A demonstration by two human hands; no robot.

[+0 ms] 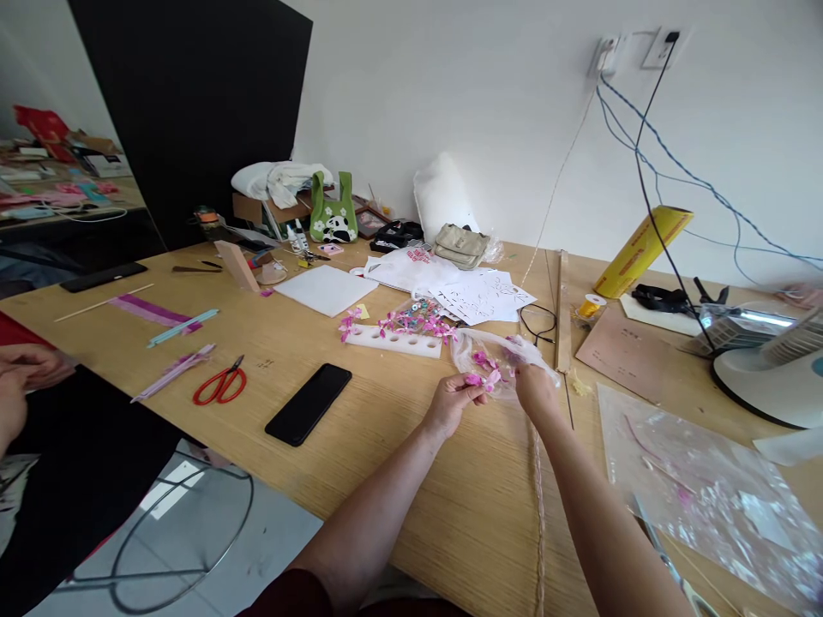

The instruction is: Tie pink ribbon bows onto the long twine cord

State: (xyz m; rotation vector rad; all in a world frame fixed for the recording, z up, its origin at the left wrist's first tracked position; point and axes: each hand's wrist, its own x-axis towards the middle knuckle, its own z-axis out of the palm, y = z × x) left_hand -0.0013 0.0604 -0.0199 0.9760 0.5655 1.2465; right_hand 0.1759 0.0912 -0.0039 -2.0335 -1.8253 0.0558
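Observation:
My left hand [452, 403] is closed, its thumb and fingers pinching a small pink flower [487, 380] of thin petals. Just right of it, my right hand [537, 392] is curled at a clear plastic bag [472, 345] and appears to grip it; its fingertips are hidden. More pink petals lie inside this bag. Behind it, a white foam block [421, 344] with round holes has pink flowers [351, 324] along it. A clear packet of coloured beads [417, 313] lies behind the block.
A black phone [309, 404] and red-handled scissors [219, 383] lie to the left. Another person's hands [29, 373] are at the left edge. A braided cord [537, 514] runs down the table, right of which lie a plastic sheet [700, 488] and a white fan-like device [777, 368].

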